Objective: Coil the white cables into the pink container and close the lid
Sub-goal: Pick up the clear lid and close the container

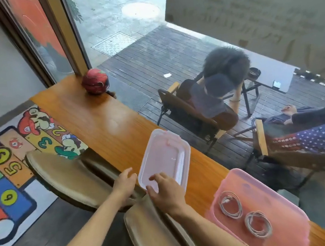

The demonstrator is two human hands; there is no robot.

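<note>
Two coiled cables (244, 213) lie in your pink container (278, 196), near right. Your right hand (166, 191) grips the lid (162, 156); your left hand (124, 184), fingers relaxed, touches its edge.

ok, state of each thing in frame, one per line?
pink container: open, no lid on.
white cables: two coils lying inside the container.
lid: off, tilted, near end gripped.
left hand: at the lid's near corner.
right hand: gripping the lid's edge.
</note>
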